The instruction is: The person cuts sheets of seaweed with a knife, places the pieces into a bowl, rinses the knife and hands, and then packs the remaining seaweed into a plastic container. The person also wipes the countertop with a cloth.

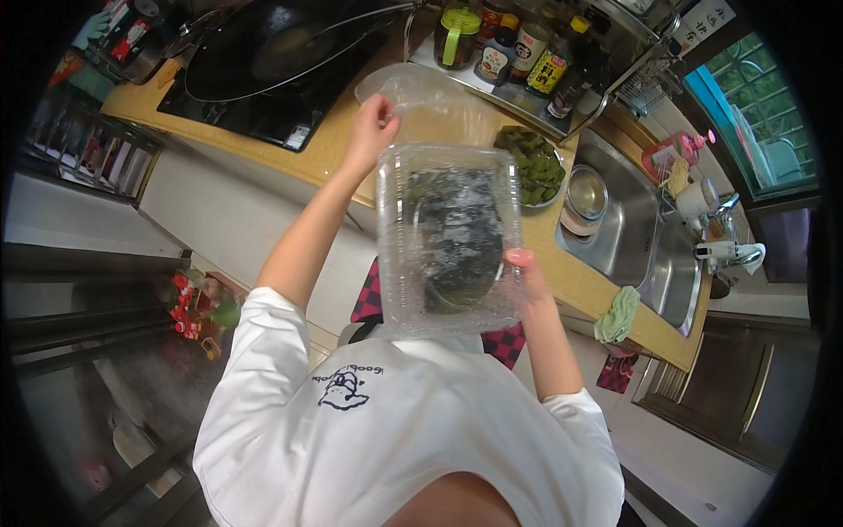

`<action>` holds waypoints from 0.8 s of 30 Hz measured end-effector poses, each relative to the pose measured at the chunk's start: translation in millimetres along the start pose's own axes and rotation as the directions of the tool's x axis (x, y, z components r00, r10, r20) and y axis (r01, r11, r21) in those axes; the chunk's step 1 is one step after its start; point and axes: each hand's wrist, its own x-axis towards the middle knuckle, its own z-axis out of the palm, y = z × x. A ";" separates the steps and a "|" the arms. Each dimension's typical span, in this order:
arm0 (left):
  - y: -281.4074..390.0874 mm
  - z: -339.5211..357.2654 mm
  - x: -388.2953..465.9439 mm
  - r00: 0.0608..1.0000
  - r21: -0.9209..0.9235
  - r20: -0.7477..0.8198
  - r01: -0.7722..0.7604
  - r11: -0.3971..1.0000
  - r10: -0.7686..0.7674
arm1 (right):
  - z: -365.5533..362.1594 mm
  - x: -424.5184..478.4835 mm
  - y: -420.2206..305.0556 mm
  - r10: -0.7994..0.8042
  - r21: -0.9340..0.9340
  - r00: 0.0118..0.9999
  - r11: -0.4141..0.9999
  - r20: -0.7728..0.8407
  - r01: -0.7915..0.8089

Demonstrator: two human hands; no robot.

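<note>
A clear plastic food container (388, 263) is held up in front of my chest, with my right hand (530, 273) gripping its right edge, thumb on top. Dark, blackish-green contents (461, 224) show blurred inside it; their kind cannot be made out. Just above its upper left corner is my left hand (377, 128), fingers curled. It overlaps a clear plastic sheet or lid (388, 79) on the counter; whether it pinches that plastic is unclear. Beyond the container's right edge, a plate (558, 191) bears cut dark-green flat pieces (535, 161), resembling kelp.
A large black wok (263, 49) sits on the black cooktop (244, 122) at left. Seasoning bottles (550, 69) and a green-lidded jug (458, 39) stand on a metal rack. At right, the steel sink (622, 217) holds bowls (585, 194). A green cloth (618, 315) drapes over the counter edge.
</note>
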 end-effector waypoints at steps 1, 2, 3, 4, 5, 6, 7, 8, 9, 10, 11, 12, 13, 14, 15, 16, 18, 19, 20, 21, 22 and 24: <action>-12.1 -5.0 -2.7 0.999 -0.023 0.032 0.028 0.999 -0.028 | 6.6 5.9 3.3 0.002 -0.010 1.000 1.000 0.017 -0.002; -24.0 -10.2 -4.4 0.997 -0.044 0.063 0.058 0.997 -0.055 | 0.3 15.9 13.9 0.051 -0.002 0.996 0.999 0.073 -0.051; -28.9 -15.1 -5.5 0.992 -0.061 0.093 0.087 0.994 -0.082 | 2.6 22.9 20.8 0.067 0.000 0.994 0.998 0.091 -0.067; -33.2 -18.3 -8.9 0.974 -0.260 0.138 0.213 0.942 -0.182 | 7.5 29.5 27.4 0.084 0.002 0.990 0.996 0.110 -0.085; -37.5 -22.7 -11.6 0.952 -0.311 0.180 0.292 0.904 -0.246 | 9.0 36.5 33.4 0.101 0.003 0.987 0.995 0.129 -0.102; -30.1 -26.7 -14.4 0.924 -0.357 0.232 0.373 0.856 -0.305 | -2.4 47.0 45.7 0.136 0.016 0.977 0.990 0.165 -0.141; -26.1 -31.5 -16.4 0.890 -0.398 0.280 0.450 0.800 -0.361 | -2.1 51.8 50.6 0.150 0.002 0.975 0.988 0.165 -0.153; -30.1 -33.4 -17.8 0.870 -0.436 0.301 0.490 0.755 -0.391 | 0.1 55.8 55.0 0.163 -0.011 0.973 0.986 0.164 -0.164; -27.9 -38.2 -16.3 0.840 -0.392 0.361 0.531 0.752 -0.405 | 3.3 59.6 56.3 0.174 -0.025 0.971 0.985 0.163 -0.173; -23.2 -44.1 -14.1 0.806 -0.345 0.419 0.568 0.747 -0.419 | 6.3 58.5 55.5 0.198 -0.052 0.970 0.980 0.139 -0.193; -21.7 -48.3 -11.1 0.766 -0.296 0.475 0.602 0.741 -0.433 | 10.0 60.5 53.8 0.205 -0.060 0.966 0.978 0.157 -0.198; -23.2 -49.2 -9.6 0.761 -0.265 0.504 0.586 0.765 -0.409 | 12.3 60.4 53.9 0.218 -0.070 0.961 0.976 0.171 -0.208; -23.8 -49.8 -6.4 0.755 -0.260 0.520 0.585 0.768 -0.398 | 12.8 60.8 54.2 0.230 -0.080 0.956 0.973 0.184 -0.219; -24.3 -51.3 -1.8 0.749 -0.256 0.538 0.583 0.771 -0.388 | 10.5 62.2 55.6 0.237 -0.092 0.960 0.970 0.147 -0.225; -18.6 -53.8 1.6 0.741 -0.251 0.553 0.584 0.772 -0.381 | 7.2 63.1 58.0 0.248 -0.102 0.962 0.966 0.111 -0.237; -17.2 -54.1 4.5 0.704 -0.200 0.591 0.600 0.775 -0.393 | 4.1 63.6 59.6 0.258 -0.113 0.963 0.962 0.075 -0.249; -15.1 -52.2 6.5 0.685 -0.174 0.621 0.594 0.785 -0.381 | 0.9 65.8 58.3 0.297 -0.052 0.950 0.955 0.097 -0.293; -13.6 -52.3 8.7 0.676 -0.161 0.636 0.588 0.793 -0.372 | -0.4 67.1 57.7 0.312 -0.023 0.943 0.950 0.112 -0.312; -12.4 -54.3 11.9 0.691 -0.165 0.625 0.572 0.804 -0.363 | -3.7 68.0 60.0 0.309 -0.017 0.949 0.951 0.067 -0.309; -11.8 -56.2 15.4 0.706 -0.174 0.616 0.555 0.814 -0.350 | -9.9 69.1 64.1 0.304 -0.013 0.952 0.953 0.018 -0.304; -11.6 -58.7 17.3 0.721 -0.181 0.605 0.537 0.824 -0.338 | -16.2 70.9 67.9 0.299 -0.011 0.954 0.954 -0.028 -0.300; -22.6 -61.8 10.8 0.807 -0.145 0.531 0.387 0.911 -0.258 | -33.0 76.0 73.8 0.258 0.005 0.964 0.966 -0.058 -0.259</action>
